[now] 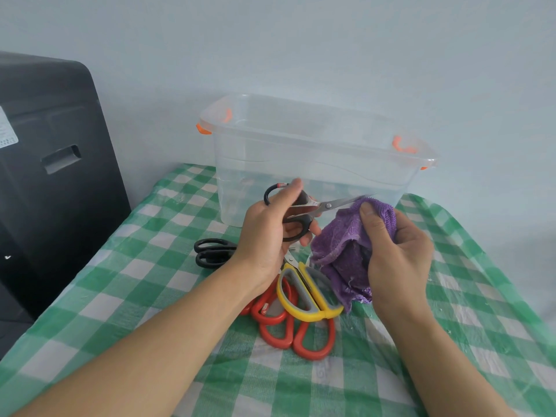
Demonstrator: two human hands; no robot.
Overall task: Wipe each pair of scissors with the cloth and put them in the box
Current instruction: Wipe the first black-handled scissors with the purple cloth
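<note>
My left hand (267, 227) grips the black handles of a pair of scissors (328, 205), blades pointing right in front of the clear plastic box (316, 152). My right hand (397, 254) holds a bunched purple cloth (340, 254) against the blade tips, thumb pressing on top. On the table below lie another black-handled pair (212, 252), a yellow and grey pair (304, 291) and two red-handled pairs (288, 326). The box, with orange latches, looks empty inside.
A green and white checked tablecloth (144, 284) covers the table. A large black appliance (51, 176) stands at the left, beside the table edge. A pale wall rises behind the box.
</note>
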